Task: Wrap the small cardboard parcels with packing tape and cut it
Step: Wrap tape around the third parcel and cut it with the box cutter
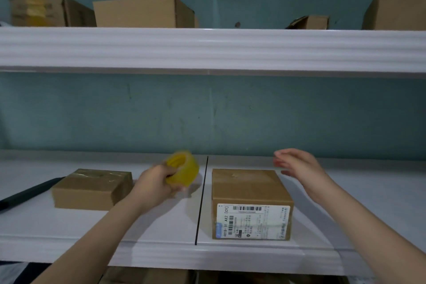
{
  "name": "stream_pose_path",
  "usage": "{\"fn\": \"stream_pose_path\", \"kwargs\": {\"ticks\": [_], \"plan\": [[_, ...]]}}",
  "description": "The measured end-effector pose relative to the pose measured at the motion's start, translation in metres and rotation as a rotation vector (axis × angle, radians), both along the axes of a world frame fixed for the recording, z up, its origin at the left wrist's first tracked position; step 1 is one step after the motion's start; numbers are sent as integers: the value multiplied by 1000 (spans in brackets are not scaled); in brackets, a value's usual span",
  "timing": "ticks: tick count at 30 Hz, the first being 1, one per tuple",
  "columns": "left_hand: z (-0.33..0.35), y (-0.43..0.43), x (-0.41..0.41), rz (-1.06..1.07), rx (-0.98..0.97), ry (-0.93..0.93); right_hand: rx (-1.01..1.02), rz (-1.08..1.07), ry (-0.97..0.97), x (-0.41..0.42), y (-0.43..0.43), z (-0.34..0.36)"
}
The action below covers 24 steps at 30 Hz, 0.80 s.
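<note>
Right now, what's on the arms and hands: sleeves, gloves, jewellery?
Both forearms are bare to the frame edge: no sleeves. The left hand and right hand wear no gloves, rings or watch that I can see; slight motion blur.

Left hand [155, 185] grips tape roll [183, 167] beside parcel [250, 200].

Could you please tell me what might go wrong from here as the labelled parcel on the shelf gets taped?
1. The right hand hovers open beside the labelled parcel, not on it. Pulling tape from the tape roll in the left hand could slide the parcel on the white shelf, whose front edge is close.
2. The shipping label faces front, so a wrap around that side might cover its barcode.
</note>
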<state>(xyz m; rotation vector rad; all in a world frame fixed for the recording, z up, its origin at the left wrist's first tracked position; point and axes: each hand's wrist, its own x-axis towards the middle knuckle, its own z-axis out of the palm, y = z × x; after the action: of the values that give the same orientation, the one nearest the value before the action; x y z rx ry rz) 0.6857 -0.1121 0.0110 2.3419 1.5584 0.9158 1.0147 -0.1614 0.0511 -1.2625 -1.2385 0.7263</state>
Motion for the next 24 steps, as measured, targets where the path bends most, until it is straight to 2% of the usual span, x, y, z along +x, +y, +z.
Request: {"fn": "stream_pose_path", "kwargs": {"ticks": [2, 4, 7, 9, 12, 14, 17, 19, 20, 24], "plan": [[15, -6, 23, -4, 240, 94, 135, -43, -24, -11, -7, 15], [31, -16, 50, -77, 468, 136, 186, 28, -44, -28, -15, 30], [48, -21, 85, -135, 780, 290, 44, 199, -8, -50, -18, 41], [57, -24, 102, -185, 848, 368, -18, 185, 125, -53, -13, 46], [61, -23, 112, -246, 857, 421, -32, 194, 220, -43, -10, 49], [56, -16, 108, -315, 846, 354, -24, 248, 217, -35, -10, 45], [54, -10, 94, -404, 764, 87, -27, 267, 266, -22, -12, 35], [61, -9, 81, -385, 634, -169, -50, 243, 273, -13, -13, 33], [65, -6, 75, -353, 583, -234, -59, 234, 269, -9, -14, 32], [83, 0, 63, -323, 440, -88, -75, 265, 189, -2, -18, 28]]}}
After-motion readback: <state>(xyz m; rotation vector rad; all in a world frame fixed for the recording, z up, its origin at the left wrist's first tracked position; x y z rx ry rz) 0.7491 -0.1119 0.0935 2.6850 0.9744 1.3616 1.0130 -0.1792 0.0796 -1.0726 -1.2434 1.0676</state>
